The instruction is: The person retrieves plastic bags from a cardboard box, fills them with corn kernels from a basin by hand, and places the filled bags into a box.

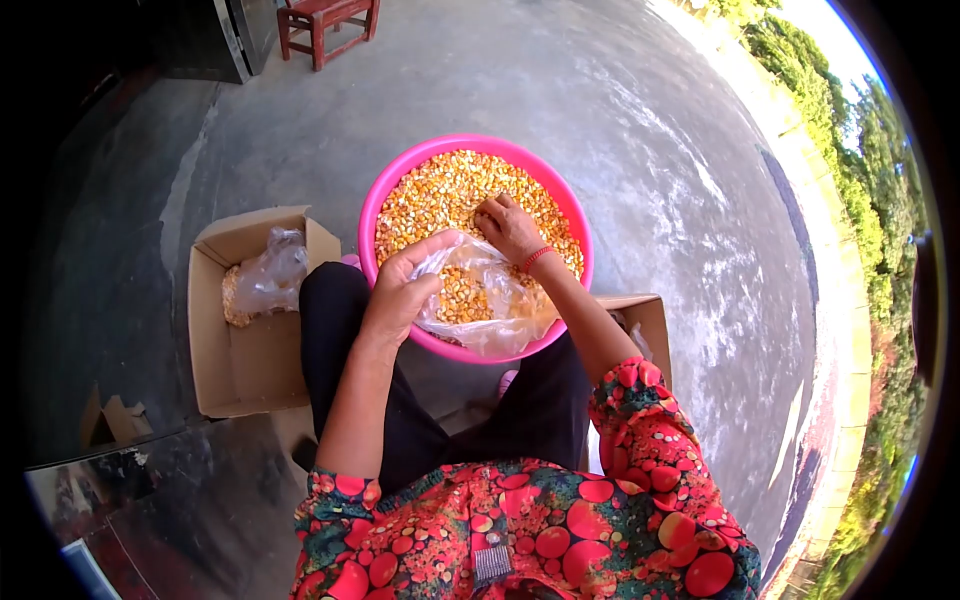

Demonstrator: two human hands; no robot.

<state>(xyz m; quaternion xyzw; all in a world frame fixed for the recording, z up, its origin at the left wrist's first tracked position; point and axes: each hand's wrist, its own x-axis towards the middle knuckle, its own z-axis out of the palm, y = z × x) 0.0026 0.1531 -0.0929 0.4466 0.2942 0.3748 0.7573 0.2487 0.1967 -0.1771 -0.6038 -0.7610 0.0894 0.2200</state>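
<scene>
A pink basin (585, 235) full of yellow corn kernels (430, 200) stands in front of my knees. My left hand (405, 285) grips the edge of a clear plastic bag (505, 335) between thumb and fingers. The bag lies over the near side of the basin, its mouth spread, with some kernels inside it. My right hand (510, 228), a red bracelet at its wrist, reaches past the bag into the kernels. Its fingers are curled down into the corn, and their tips are hidden, so what they hold does not show.
To the left, an open cardboard box (245, 375) holds a clear bag (275, 275) with kernels. Another cardboard box (650, 325) is partly hidden beside my right arm. A red wooden stool (325, 25) stands at the far left on the concrete floor (480, 70).
</scene>
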